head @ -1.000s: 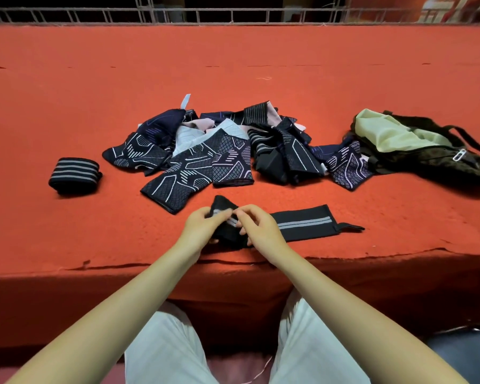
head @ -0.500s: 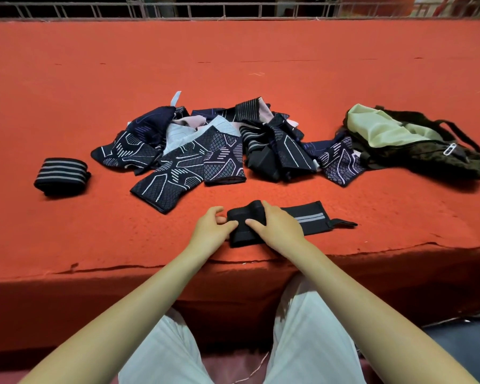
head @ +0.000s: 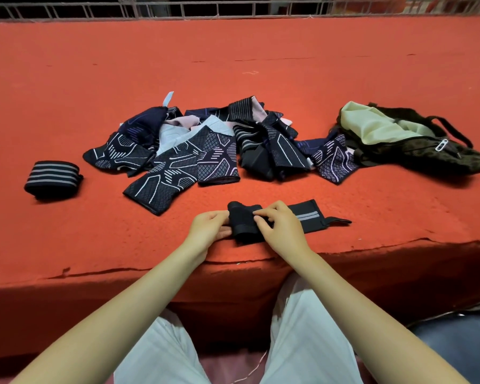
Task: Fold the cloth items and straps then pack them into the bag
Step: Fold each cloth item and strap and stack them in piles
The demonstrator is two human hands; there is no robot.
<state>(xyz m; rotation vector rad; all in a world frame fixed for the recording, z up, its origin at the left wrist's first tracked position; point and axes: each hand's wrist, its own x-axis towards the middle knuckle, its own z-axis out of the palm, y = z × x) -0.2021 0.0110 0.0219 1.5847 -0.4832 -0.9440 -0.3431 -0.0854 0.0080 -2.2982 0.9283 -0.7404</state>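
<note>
Two hands: the left hand [head: 209,227] and right hand [head: 281,230] work at the near edge of the red felt-covered table [head: 261,56], both with fingers closed on the black elastic strap with a grey stripe [head: 305,217].
Strap in hand: its left end is rolled into a thick wad between the two hands; the rest lies flat to the right, ending in a thin tab.
Left fingers: pinching the roll's left side.
Right fingers: curled over the roll's top, pressing it down.
Done so far: one rolled black strap with grey stripes [head: 53,177] sits apart at the far left.
Still to do: the heap of dark patterned knit sleeves [head: 194,151] in the middle is unfolded, and nothing folded appears packed yet.
Bag: the dark olive bag with pale lining [head: 410,141] lies open at the right, touching the heap.
In the way: I judge nothing blocks the rolling; the heap's right edge crowds the bag's mouth.
</note>
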